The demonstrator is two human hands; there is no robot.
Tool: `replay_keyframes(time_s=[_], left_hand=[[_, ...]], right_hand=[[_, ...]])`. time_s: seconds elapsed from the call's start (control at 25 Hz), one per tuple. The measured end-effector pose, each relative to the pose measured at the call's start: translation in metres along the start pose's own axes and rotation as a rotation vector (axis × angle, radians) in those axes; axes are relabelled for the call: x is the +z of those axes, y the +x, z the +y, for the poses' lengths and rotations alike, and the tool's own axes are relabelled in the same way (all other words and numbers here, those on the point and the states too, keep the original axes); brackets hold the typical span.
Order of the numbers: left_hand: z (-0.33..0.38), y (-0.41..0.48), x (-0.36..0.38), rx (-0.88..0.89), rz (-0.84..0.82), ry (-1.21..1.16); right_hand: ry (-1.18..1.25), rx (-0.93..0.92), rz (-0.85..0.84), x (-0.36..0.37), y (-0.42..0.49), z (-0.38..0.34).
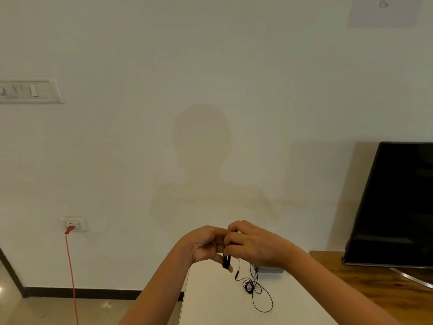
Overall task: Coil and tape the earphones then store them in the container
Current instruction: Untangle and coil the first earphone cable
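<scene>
Both hands meet above the white table (210, 299). My left hand (206, 245) has its fingers curled round a small black coil of earphone wire (226, 261) that hangs below its fingers. My right hand (250, 242) pinches the same wire at the top of the coil. The rest of the black earphone cable (255, 289) trails down from the hands and lies in loose loops on the table. A grey container (269, 269) sits at the table's far edge, partly hidden behind my right wrist. No tape is in view.
A black TV screen (393, 202) stands on a wooden cabinet (379, 287) at the right. A red cable (71, 277) hangs from a wall socket (73, 223) at the left. The white wall is close behind the table.
</scene>
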State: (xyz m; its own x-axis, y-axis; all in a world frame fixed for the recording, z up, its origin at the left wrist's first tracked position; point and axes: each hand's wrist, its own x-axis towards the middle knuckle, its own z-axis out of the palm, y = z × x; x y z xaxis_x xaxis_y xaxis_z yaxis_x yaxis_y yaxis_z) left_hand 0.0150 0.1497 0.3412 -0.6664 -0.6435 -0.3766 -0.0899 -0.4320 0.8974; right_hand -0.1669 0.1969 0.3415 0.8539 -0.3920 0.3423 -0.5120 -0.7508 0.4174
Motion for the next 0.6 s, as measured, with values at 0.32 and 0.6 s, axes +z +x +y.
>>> replay_keyframes(time_s=[0.32, 0.6], left_hand=[[0.0, 0.002, 0.0, -0.101, -0.065, 0.0], [0.002, 0.0, 0.006, -0.079, -0.06, 0.003]], right_hand=[[0.216, 0.099, -0.096, -0.002, 0.001, 0.007], [0.055, 0.021, 0.069, -0.002, -0.006, 0.009]])
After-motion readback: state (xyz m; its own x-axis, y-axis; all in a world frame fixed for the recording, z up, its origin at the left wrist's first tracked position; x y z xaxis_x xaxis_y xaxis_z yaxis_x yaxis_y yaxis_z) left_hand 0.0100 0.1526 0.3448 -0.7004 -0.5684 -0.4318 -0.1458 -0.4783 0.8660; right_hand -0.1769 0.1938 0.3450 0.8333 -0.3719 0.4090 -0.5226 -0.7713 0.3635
